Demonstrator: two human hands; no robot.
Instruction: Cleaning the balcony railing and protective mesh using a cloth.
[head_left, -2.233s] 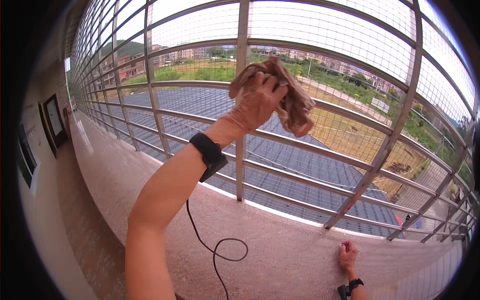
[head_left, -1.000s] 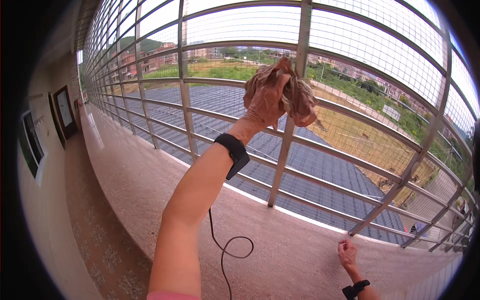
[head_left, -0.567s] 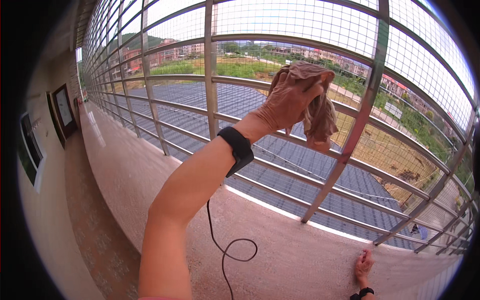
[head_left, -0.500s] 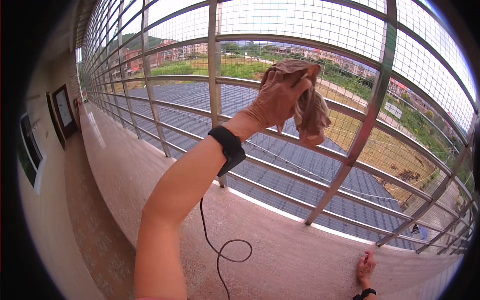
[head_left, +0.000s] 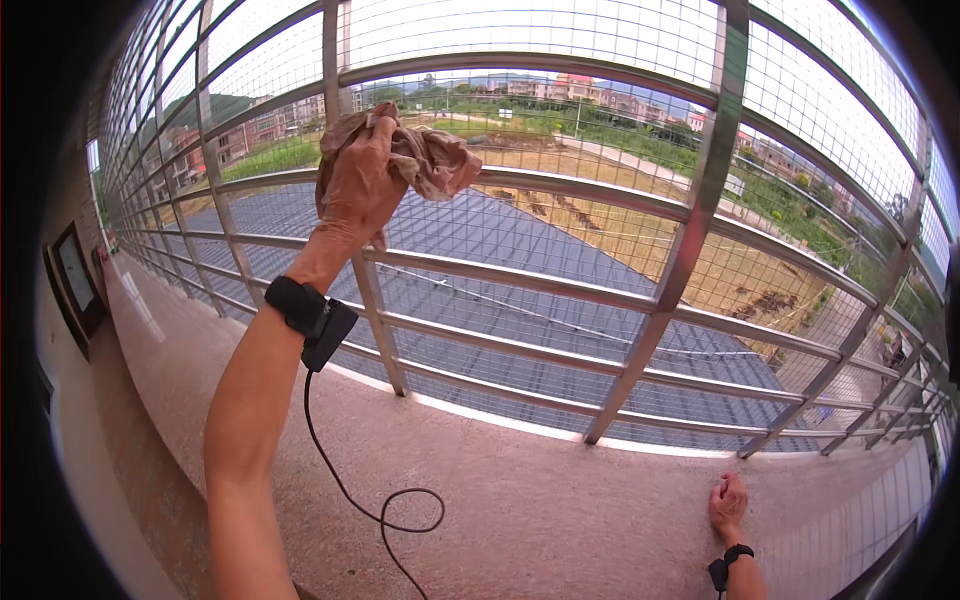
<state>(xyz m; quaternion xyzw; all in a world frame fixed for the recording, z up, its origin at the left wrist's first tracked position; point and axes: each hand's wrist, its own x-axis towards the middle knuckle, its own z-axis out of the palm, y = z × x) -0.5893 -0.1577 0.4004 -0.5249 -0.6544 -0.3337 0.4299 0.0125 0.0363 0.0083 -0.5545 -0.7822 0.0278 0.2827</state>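
My left hand [head_left: 362, 185] is raised and closed around a crumpled brownish-pink cloth [head_left: 440, 162]. It presses the cloth to an upright of the metal window grille [head_left: 675, 250], by a horizontal bar. Part of the cloth hangs out to the right of my fingers. Down at the right, my right hand [head_left: 729, 502] rests on the speckled pinkish stone ledge [head_left: 560, 500]. Its fingers are curled in, and nothing shows in them.
A black band with a small box [head_left: 325, 330] sits on my left wrist, and its dark cable [head_left: 385, 515] loops over the ledge. Another black band [head_left: 738, 552] is on my right wrist. Wire mesh backs the grille. Outside lies a dark ribbed roof [head_left: 520, 290].
My left hand has moved left along the grille with the cloth, onto the upright. The view has shifted too. My right hand stays on the ledge, its fingers more curled.
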